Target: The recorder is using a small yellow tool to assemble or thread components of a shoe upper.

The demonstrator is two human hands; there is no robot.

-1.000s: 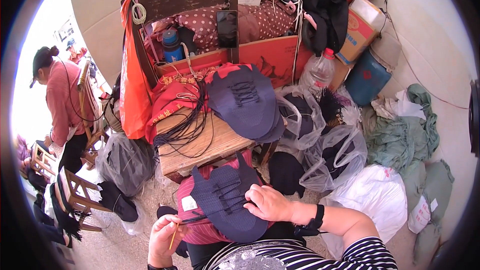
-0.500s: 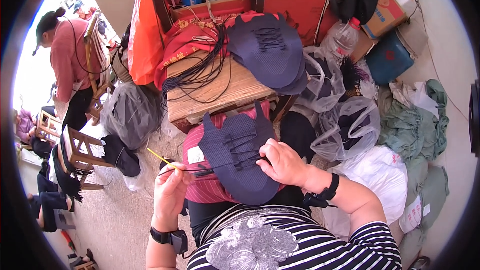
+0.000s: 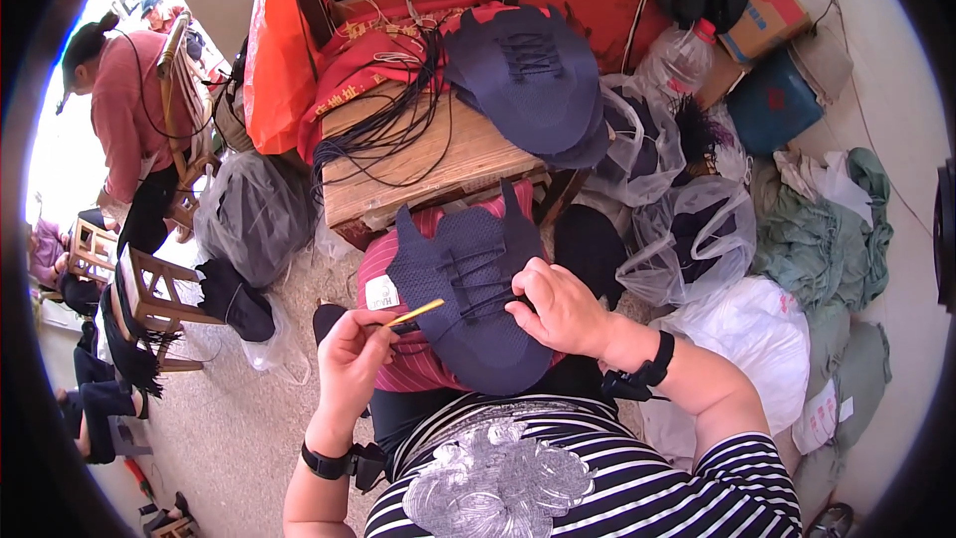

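Observation:
A navy shoe upper (image 3: 498, 354) lies flat on a red striped cushion (image 3: 376, 264) over my lap, with dark laces (image 3: 476, 284) strung in rows across its middle. Between the thumb and fingers of my left hand (image 3: 354, 351) is a thin yellow needle-like stick (image 3: 416, 313), its tip over the upper's left side. A dark lace runs by those fingertips. My right hand (image 3: 563, 307) is closed in a pinch at the upper's right edge, with dark lace beside the fingertips; what lies inside the pinch is partly hidden.
Ahead, a wooden stool (image 3: 398, 174) bears a bundle of dark laces (image 3: 388, 144) and stacked laced uppers (image 3: 533, 90). Plastic bags (image 3: 697, 239) and green cloth (image 3: 822, 239) lie at right. A person in pink (image 3: 129, 110) and small stools (image 3: 159, 289) are at left.
My left hand has moved right and up, and the yellow stick has swung from pointing up-left to pointing right over the upper. The lace between the hands has slackened. My right hand keeps its pinch.

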